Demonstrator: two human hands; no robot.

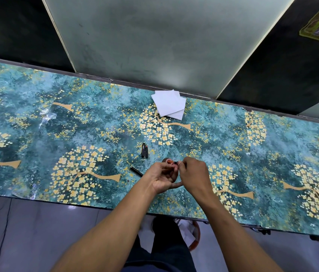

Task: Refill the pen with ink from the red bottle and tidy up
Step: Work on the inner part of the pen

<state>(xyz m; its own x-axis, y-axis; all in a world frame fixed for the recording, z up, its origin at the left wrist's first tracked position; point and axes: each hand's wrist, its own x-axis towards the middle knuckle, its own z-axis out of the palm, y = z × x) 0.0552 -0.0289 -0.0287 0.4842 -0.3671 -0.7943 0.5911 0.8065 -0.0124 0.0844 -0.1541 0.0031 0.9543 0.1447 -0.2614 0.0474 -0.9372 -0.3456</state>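
My left hand (163, 178) is curled around the red ink bottle (168, 161), whose open orange-red mouth shows above my fingers. My right hand (193, 174) pinches a small black pen part (175, 162) right at the bottle's mouth. Most of the bottle is hidden by my fingers. A black pen barrel (137, 171) lies on the table just left of my left hand. Two more black pen pieces (145, 149) lie side by side a little beyond the bottle.
A stack of white paper napkins (169, 105) sits near the table's far edge. The table (56, 134) has a teal cover with golden trees. Its near edge runs just above my knees, and a red stool (194, 238) shows below.
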